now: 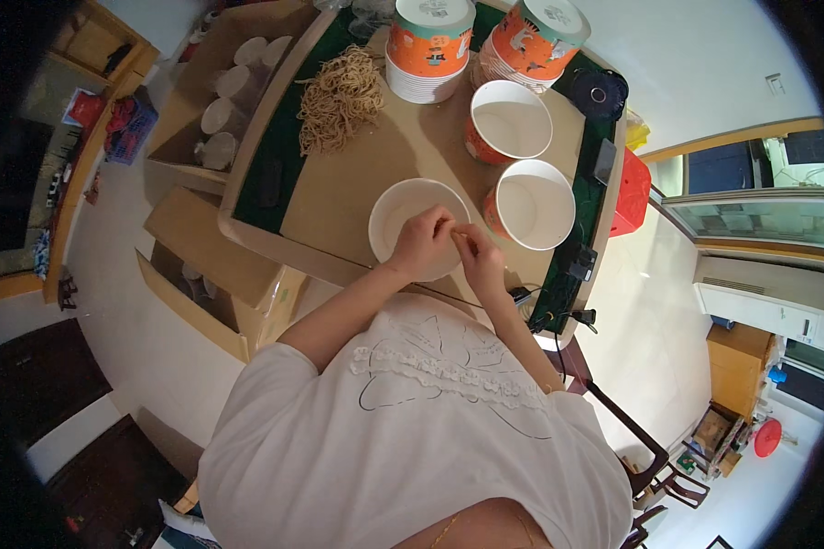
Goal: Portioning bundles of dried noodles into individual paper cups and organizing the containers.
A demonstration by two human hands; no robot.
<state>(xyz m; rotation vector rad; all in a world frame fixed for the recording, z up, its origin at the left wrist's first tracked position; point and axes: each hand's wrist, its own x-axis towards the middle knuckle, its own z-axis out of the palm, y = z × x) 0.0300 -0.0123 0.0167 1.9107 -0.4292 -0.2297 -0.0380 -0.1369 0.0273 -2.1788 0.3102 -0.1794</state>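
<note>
Beige strands [341,99] are heaped loose on a cardboard sheet [325,197] on the tabletop [302,249], at eleven o'clock from the white tub [401,203] under the hands. Progress, as judged: an early or middle stage. One tub is being attended to, mouth up, near the tabletop's near edge. Two single tubs are set out mouth up: the farther tub [513,123] at one o'clock, the nearer tub [536,206] between two and three. More are left nested, mouth down, in a left stack [430,50] at twelve and a right stack [538,38] at one. Which of the single tubs, if any, is finished cannot be told.

Pose: the left hand [421,242] is brought in from eight o'clock, over the tub's mouth; the right hand [481,261] from five, by its right rim. Both elbows are bent. Fingertips are brought together near that rim. Each grip is drawn into a narrow pinch; whether anything is held between the fingers cannot be told.
</note>
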